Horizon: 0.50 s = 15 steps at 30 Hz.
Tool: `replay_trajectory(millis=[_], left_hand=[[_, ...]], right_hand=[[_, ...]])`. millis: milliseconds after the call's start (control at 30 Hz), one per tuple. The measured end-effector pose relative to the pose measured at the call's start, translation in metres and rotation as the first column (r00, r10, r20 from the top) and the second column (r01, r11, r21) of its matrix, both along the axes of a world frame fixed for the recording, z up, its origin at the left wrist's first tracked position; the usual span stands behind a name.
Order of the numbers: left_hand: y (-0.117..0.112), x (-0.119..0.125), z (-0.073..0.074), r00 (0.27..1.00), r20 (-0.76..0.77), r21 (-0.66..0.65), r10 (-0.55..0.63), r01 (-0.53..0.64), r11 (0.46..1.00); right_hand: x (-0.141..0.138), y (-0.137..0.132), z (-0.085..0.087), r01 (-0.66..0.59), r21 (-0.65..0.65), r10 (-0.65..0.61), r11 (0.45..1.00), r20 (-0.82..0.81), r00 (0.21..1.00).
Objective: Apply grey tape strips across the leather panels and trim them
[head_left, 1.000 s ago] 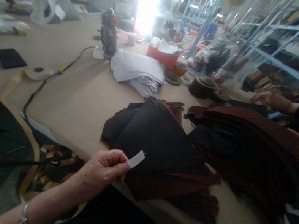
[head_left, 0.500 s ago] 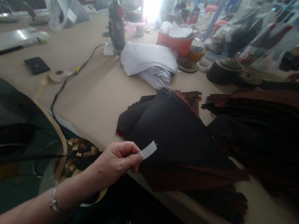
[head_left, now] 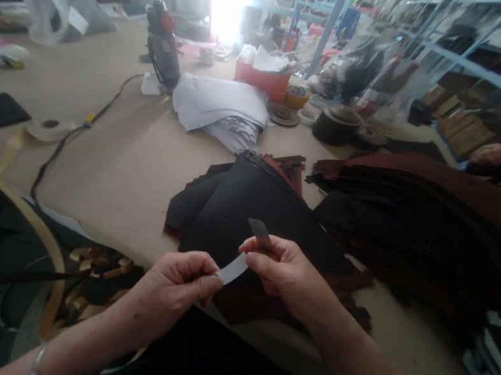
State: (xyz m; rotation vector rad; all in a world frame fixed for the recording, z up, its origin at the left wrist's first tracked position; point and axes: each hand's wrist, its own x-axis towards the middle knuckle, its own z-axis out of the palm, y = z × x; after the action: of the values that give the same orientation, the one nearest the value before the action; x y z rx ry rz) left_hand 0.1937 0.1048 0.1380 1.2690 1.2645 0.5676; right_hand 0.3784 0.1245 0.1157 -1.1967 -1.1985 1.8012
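My left hand (head_left: 177, 288) is closed, pinching one end of a small white strip (head_left: 233, 268) between thumb and fingers. My right hand (head_left: 287, 271) is closed as well; it pinches the strip's other end together with a small grey flat piece (head_left: 259, 228) that sticks up above its fingers. Both hands hover at the near table edge, just over a fanned stack of black and reddish-brown leather pieces (head_left: 246, 212).
A bigger pile of dark leather (head_left: 418, 223) lies to the right, with another person's hands (head_left: 493, 156) beyond it. On the tan table (head_left: 130, 153) are white paper sheets (head_left: 218, 107), a black tool with cable (head_left: 160, 52), a tape roll (head_left: 50, 128), a red box (head_left: 260, 76).
My right hand has come up from the lower right edge and taken the free end of the white strip. The left hand keeps its pinch.
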Motion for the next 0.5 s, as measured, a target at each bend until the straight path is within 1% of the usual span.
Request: replay_trajectory(millis=[100,167,267,333,400,500], left_hand=[[0.004,-0.001,-0.002,1.000,-0.020,0.004,-0.008,0.009,1.000],[0.006,-0.005,-0.007,0.999,-0.040,0.002,-0.028,0.028,1.000],[0.009,-0.011,-0.021,0.995,-0.068,-0.071,-0.075,0.070,0.995],[0.010,-0.015,-0.028,0.993,-0.084,-0.126,-0.088,0.077,0.989],[0.011,-0.017,-0.031,0.990,-0.122,-0.140,-0.075,0.058,0.989],[0.013,-0.021,-0.029,0.981,-0.180,-0.105,-0.077,0.059,0.993]], right_hand=[[0.000,0.001,0.000,0.006,-0.004,-0.006,1.000,-0.030,1.000],[-0.001,0.000,0.002,0.013,0.009,-0.012,1.000,-0.064,0.998],[-0.001,0.001,0.004,0.040,0.046,-0.037,0.998,-0.067,0.997],[0.004,0.001,0.003,0.085,0.068,-0.082,0.994,-0.045,0.996],[0.014,0.002,0.001,0.136,0.099,-0.135,0.986,-0.012,0.991],[0.044,0.005,-0.002,0.236,0.158,-0.249,0.959,0.064,0.966]])
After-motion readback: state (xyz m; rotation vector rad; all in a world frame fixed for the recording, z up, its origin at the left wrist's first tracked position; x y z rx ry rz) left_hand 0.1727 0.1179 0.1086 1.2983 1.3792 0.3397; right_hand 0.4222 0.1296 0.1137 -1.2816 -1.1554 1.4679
